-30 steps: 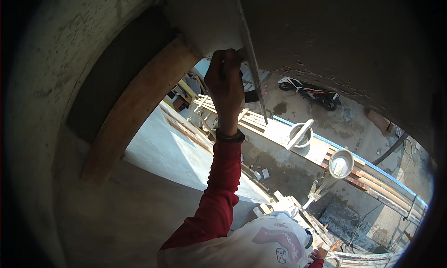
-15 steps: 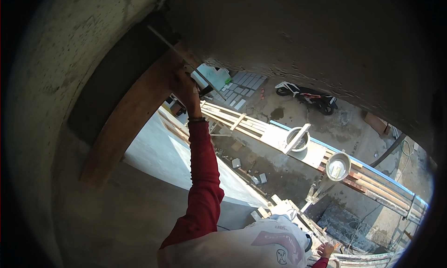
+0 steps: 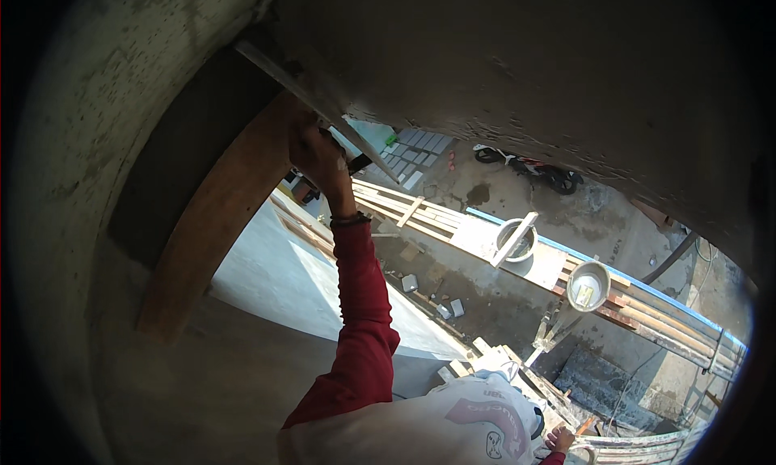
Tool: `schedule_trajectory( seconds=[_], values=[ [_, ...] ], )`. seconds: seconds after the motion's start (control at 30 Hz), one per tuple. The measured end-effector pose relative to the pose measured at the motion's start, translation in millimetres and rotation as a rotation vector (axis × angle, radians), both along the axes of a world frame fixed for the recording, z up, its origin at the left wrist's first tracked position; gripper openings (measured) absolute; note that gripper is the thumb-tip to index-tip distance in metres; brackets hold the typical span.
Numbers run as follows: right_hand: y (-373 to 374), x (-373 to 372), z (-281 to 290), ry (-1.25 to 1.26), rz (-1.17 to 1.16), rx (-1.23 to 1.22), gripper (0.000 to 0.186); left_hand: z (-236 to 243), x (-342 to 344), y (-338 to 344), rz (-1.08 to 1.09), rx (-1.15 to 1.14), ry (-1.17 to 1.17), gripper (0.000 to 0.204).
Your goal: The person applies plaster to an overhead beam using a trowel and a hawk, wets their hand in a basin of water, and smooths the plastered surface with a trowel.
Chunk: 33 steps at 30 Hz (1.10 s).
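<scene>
My left hand (image 3: 322,156), at the end of a raised red sleeve, is closed round the dark handle of a flat plastering trowel (image 3: 323,109). Its long blade shows nearly edge-on, slanting by the dark wall above. Beside that hand a brown wooden board (image 3: 218,190) lies along a band of dark grey, wet-looking plaster (image 3: 182,129). Knuckles overlap the board's upper end; whether they touch it I cannot tell. Low at the right, my right hand (image 3: 559,439) is small in view, with fingers apart and no object seen in it, near pale scaffold rails (image 3: 647,451).
Far below, a plank walkway (image 3: 453,232) bears two buckets, one grey with a wooden batten across it (image 3: 529,243), the other holding pale liquid (image 3: 588,287). A motorcycle (image 3: 533,170) and stacked blocks (image 3: 416,150) stand on the ground. A dark wall (image 3: 525,69) overhangs above.
The trowel has shifted a little up and left, showing more of its blade. My left hand has dropped slightly to the right. My right hand has drawn a little left, away from an orange thing.
</scene>
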State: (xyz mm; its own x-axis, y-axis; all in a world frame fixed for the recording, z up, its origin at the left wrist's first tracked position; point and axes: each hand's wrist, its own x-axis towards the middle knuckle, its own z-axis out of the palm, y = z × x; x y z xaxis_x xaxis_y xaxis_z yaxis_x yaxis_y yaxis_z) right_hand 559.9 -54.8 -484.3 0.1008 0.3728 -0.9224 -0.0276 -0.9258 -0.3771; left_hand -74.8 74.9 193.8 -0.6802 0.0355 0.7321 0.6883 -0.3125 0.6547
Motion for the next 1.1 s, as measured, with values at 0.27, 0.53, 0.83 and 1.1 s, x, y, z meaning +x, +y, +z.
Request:
schedule_trajectory(
  seconds=[0.27,0.53,0.83,1.1],
  values=[
    [3,-11,6,0.018,0.054,-0.017,0.022,15,-99,16,0.04,-0.107,0.192,0.029],
    [12,-5,6,-0.005,0.123,-0.061,0.027,9,54,21,-0.154,-0.124,-0.069,0.028],
    [62,-23,5,-0.003,0.104,0.03,0.026,-38,211,17,-0.448,-0.273,0.284,0.016],
    [35,-10,18,0.01,0.063,0.065,0.021,13,-41,-6,0.058,-0.093,0.148,0.023]
  ],
)
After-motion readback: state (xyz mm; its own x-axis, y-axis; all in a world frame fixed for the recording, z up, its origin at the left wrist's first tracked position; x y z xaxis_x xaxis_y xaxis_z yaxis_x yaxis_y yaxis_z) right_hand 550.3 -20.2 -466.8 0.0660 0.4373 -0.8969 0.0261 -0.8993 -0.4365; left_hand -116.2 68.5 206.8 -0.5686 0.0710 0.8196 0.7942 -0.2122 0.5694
